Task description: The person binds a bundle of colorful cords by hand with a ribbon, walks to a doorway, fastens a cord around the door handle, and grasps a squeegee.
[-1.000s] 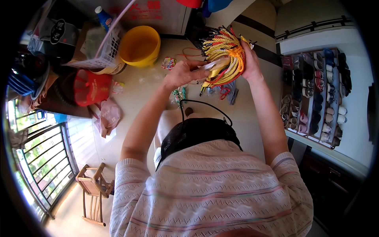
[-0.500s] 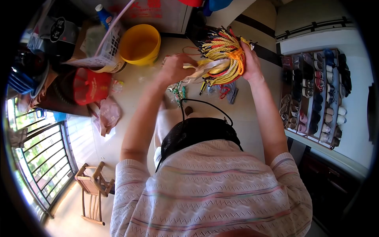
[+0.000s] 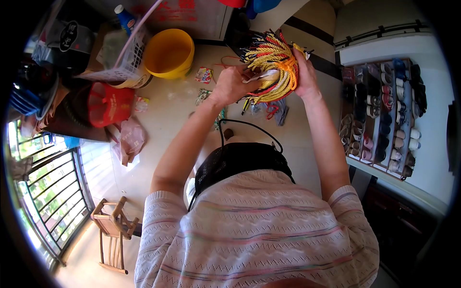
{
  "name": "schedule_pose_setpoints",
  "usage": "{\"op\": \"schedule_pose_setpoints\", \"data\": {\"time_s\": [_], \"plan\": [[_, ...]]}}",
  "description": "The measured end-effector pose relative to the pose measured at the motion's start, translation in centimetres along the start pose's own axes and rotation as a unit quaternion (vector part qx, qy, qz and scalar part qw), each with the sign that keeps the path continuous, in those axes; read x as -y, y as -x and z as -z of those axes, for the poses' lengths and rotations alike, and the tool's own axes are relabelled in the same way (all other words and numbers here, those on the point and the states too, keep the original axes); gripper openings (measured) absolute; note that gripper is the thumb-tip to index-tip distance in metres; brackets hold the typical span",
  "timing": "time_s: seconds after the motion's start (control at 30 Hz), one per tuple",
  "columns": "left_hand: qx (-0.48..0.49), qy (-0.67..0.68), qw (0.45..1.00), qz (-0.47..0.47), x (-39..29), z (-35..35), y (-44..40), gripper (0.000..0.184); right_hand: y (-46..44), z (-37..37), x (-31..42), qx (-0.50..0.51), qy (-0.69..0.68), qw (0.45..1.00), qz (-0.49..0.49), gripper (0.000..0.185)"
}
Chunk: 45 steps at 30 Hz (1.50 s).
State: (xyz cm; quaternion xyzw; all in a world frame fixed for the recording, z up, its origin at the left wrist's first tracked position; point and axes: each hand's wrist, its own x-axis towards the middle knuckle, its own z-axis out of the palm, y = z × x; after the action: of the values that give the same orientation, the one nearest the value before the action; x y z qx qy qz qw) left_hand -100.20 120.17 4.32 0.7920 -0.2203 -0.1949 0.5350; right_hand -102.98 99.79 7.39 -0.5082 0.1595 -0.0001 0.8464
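Note:
A thick bundle of cords (image 3: 269,54), mostly yellow with red and dark strands, is held up in front of me. An orange cord (image 3: 289,68) is tied around its right part. My right hand (image 3: 305,77) is closed around the bundle's right side, its fingers partly hidden behind it. My left hand (image 3: 234,85) is at the left side, with closed fingers gripping a pale strip (image 3: 267,77) that looks like cloth or tape and lies against the cords. The strip's far end is hidden.
A yellow bucket (image 3: 169,54), a white basket (image 3: 130,60) and a red container (image 3: 111,104) stand at the left. Below the cords, a grey cloth (image 3: 281,113) and scraps lie on the floor. A shoe rack (image 3: 379,120) is at the right, a small wooden chair (image 3: 114,225) lower left.
My left hand has moved right, up close to the bundle, and less of the pale strip shows. My right hand and the bundle have stayed nearly in place.

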Motion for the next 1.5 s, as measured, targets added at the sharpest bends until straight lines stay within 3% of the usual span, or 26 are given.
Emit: {"op": "schedule_pose_setpoints", "data": {"time_s": [0.27,0.37,0.47,0.57,0.67,0.7,0.8,0.9,0.93,1.0,1.1,1.13,1.27,1.4,1.5], "plan": [[-0.108,-0.06,0.992,-0.021,-0.7,-0.1,0.9,0.023,-0.3,0.3,-0.4,-0.046,0.037,0.998,0.035,0.036],[-0.027,0.211,0.971,0.109,0.7,-0.3,1.6,0.022,-0.5,0.2,-0.5,-0.068,0.037,0.996,0.04,0.035],[0.029,0.023,0.995,0.094,-1.6,0.9,3.2,0.017,-0.4,-0.1,-0.7,-0.098,0.133,0.985,0.051,0.033],[0.048,-0.159,0.977,-0.134,-4.6,1.9,4.1,0.015,-1.4,1.6,-3.1,-0.091,0.232,0.965,0.079,0.026],[0.054,-0.219,0.95,-0.217,-7.3,3.2,2.6,0.015,-0.5,0.7,-4.5,-0.014,0.403,0.887,0.226,0.031],[0.049,-0.24,0.94,-0.239,-7.6,3.7,1.7,0.016,-0.4,0.7,-5.4,-0.04,0.435,0.887,0.149,0.031],[0.111,-0.096,0.973,-0.176,-7.2,5.5,-1.7,0.019,1.1,-0.7,-5.9,0.037,0.346,0.925,0.151,0.029],[0.221,-0.036,0.97,-0.096,-6.1,6.0,-3.4,0.023,3.0,-2.1,-5.7,0.067,0.311,0.936,0.153,0.027],[0.296,0.056,0.953,0.025,-6.6,6.3,-3.5,0.023,3.5,-2.3,-5.7,0.079,0.31,0.933,0.165,0.027],[0.301,0.108,0.946,0.048,-5.4,6.3,-4.2,0.022,4.7,-2.8,-5.2,0.079,0.302,0.939,0.145,0.026],[0.276,0.183,0.941,0.075,-4.5,6.0,-4.2,0.021,5.4,-4.2,-5.2,-0.005,0.2,0.965,0.17,0.029],[0.262,0.207,0.939,0.084,-4.4,5.9,-4.0,0.022,6.0,-4.6,-4.2,0.027,0.249,0.952,0.179,0.032],[0.362,0.243,0.897,0.07,-4.2,5.6,-4.6,0.022,7.9,-5.7,-3.1,0.041,0.353,0.901,0.249,0.033],[0.394,0.339,0.853,0.055,-4.1,5.5,-3.6,0.021,8.7,-5.6,-2.6,0.045,0.35,0.891,0.286,0.033],[0.363,0.385,0.845,0.074,-4.0,4.7,-2.6,0.021,8.5,-6.7,-1.2,-0.029,0.283,0.93,0.233,0.036]]}}
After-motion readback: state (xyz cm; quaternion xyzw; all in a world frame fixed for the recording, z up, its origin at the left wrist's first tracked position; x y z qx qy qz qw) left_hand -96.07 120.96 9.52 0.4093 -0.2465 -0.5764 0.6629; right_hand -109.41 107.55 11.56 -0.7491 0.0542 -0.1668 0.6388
